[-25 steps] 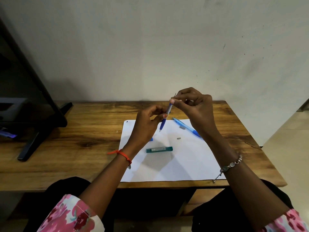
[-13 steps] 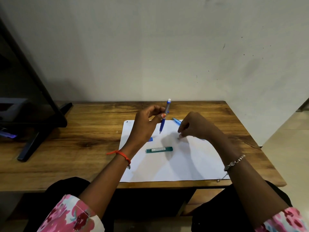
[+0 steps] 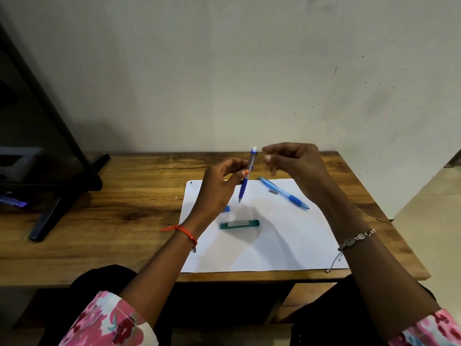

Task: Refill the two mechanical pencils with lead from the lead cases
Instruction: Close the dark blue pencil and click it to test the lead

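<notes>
Left hand [image 3: 219, 186] grips the dark blue mechanical pencil [image 3: 245, 177] between thumb and fingertips. It holds the pencil nearly upright above the desk, writing tip down and white-topped end up. Right hand [image 3: 294, 163] hovers just beside that top end, its fingers curled and blurred with motion; whether it pinches anything I cannot tell.

A second ago this hand was at the pencil's top with what looked like a thin lead. Half a second ago it dipped to the white sheet of paper [image 3: 274, 245], where a tiny loose piece lay. That piece is gone from the sheet now, so the hand has most likely brought it up, and it is probably the pencil's end cap. If so, the lead is in and this pencil is about to be closed, which would put the job near its halfway mark.

The light blue mechanical pencil [image 3: 284, 196] lies slantwise on the far right part of the sheet, untouched. A small metal piece [image 3: 274, 192] lies just beside it, perhaps a cap already taken off. The green lead case [image 3: 239, 224] lies flat in the middle of the sheet, nearer the person than the raised pencil's tip. What looks to be a blue lead case [image 3: 226, 208] shows only as a corner behind the left hand.

The sheet rests on a wooden table [image 3: 124, 196] set against a pale wall, with a black stand [image 3: 50, 136] at the left. A red thread circles the left wrist, a chain bracelet the right.
</notes>
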A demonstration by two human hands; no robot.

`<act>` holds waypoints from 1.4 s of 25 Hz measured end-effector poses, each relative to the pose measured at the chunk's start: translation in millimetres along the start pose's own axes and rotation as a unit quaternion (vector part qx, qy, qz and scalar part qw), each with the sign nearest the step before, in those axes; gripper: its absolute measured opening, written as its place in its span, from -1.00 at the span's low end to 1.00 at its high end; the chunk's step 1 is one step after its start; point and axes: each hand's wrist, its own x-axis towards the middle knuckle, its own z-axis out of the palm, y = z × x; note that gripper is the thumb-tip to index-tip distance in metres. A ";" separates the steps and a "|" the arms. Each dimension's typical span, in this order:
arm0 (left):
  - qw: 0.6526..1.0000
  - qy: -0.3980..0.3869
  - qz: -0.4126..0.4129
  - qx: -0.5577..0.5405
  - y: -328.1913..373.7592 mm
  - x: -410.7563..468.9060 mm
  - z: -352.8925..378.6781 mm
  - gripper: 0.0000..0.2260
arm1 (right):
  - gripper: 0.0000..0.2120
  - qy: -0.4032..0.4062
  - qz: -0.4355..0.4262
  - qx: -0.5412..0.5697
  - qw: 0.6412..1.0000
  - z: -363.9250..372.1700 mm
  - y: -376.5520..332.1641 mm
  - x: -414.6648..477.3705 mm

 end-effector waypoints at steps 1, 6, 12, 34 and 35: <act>1.000 -0.004 0.001 0.000 0.5 -0.5 0.2 -0.85 | -0.86 0.010 -0.016 0.076 0.997 0.1 -2.9 -0.6; 1.000 -0.014 0.005 0.020 0.3 -1.5 0.9 -0.82 | -0.87 0.033 -0.045 0.162 0.985 10.7 -3.3 -4.0; 0.999 -0.017 0.003 0.047 -0.1 -0.9 1.8 -0.84 | -0.88 0.026 -0.072 0.090 0.993 13.1 -4.2 -4.2; 0.997 -0.028 0.009 0.067 -0.3 -2.3 3.1 -0.82 | -0.86 -0.004 -0.122 -0.003 0.992 7.9 -7.0 -2.2; 0.997 -0.027 0.010 0.068 0.0 -2.4 3.4 -0.83 | -0.86 -0.009 -0.130 0.003 0.992 7.2 -7.8 -2.1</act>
